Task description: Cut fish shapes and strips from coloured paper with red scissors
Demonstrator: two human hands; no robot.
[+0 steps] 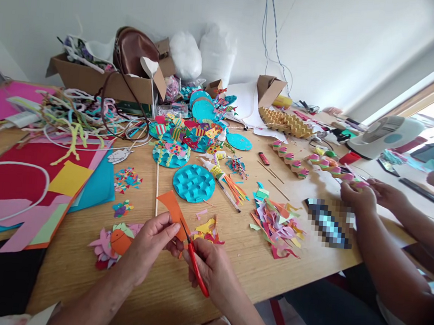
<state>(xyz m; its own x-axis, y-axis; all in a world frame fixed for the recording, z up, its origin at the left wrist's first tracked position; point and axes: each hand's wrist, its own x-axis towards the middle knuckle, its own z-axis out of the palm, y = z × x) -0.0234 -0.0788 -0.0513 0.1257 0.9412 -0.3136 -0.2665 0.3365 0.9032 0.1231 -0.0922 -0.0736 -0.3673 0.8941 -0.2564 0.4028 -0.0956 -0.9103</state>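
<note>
My left hand (157, 240) pinches a strip of orange paper (171, 205) between thumb and fingers. In my right hand (209, 264) is a pair of red-handled scissors (196, 266), its blades at the lower part of the orange strip. Beneath and behind my hands lies a small heap of yellow and red paper scraps (208, 228). Left of my left hand sits a pile of cut paper shapes (115, 242), among them an orange fish. A round blue disc with wavy paper strips (194, 183) rests just beyond the strip.
Coloured paper sheets (66, 170) and tangled pipe cleaners (73, 121) cover the left side. Glue bottles (213, 168), decorated blue discs (170, 154) and paper strips (276, 220) lie ahead and right. Another person's hands (364, 196) work at right near a blurred phone (328, 224).
</note>
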